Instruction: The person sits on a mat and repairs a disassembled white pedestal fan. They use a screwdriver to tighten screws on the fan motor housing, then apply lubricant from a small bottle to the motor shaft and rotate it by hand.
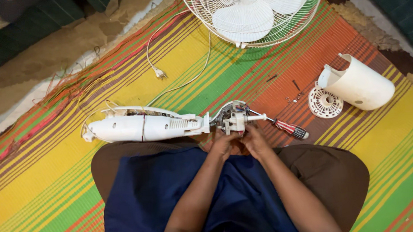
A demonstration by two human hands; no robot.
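— Hands?
— Left hand (223, 142) and right hand (255, 140) curled on the near side of the fan motor (234, 118), fingers touching it; firmness of grip impossible to tell.
— Motor?
— On the striped mat (53, 187), joined to the white fan neck (142, 128) at left.
— Nearby?
— Screwdriver (288, 128) just right; white cover (357, 84) further right; fan cage (252, 10) far.

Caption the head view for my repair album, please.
Both hands, left hand and right hand, work at the exposed fan motor on a striped mat, screwdriver nearby.
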